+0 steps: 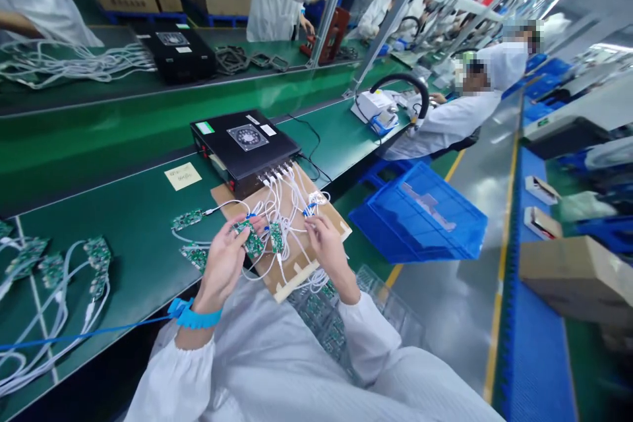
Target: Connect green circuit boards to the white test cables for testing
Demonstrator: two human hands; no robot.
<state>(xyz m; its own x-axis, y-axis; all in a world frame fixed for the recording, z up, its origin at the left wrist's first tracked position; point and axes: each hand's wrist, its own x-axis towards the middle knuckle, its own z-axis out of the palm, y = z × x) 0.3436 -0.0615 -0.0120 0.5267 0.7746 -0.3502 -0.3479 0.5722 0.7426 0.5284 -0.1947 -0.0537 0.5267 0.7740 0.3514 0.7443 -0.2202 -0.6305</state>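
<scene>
My left hand [225, 254], with a blue wrist strap [198, 314] at its wrist, holds a green circuit board [251, 241] between thumb and fingers. My right hand [324, 241] pinches a white cable with a blue end [310, 210] over the right side of a brown board [297, 254]. Between my hands another circuit board [275, 237] lies among white cables, with a plug at its lower end. The cables run to a black box [244, 145] with a fan on top. Two more circuit boards [188, 219] rest left of my left hand.
Several cabled circuit boards [97, 257] lie on the green bench [133, 211] at left. A paper note [182, 176] sits beside the black box. Blue crate [420, 214] at right; clear trays [321, 323] by my lap. A seated co-worker [445, 122] is further along.
</scene>
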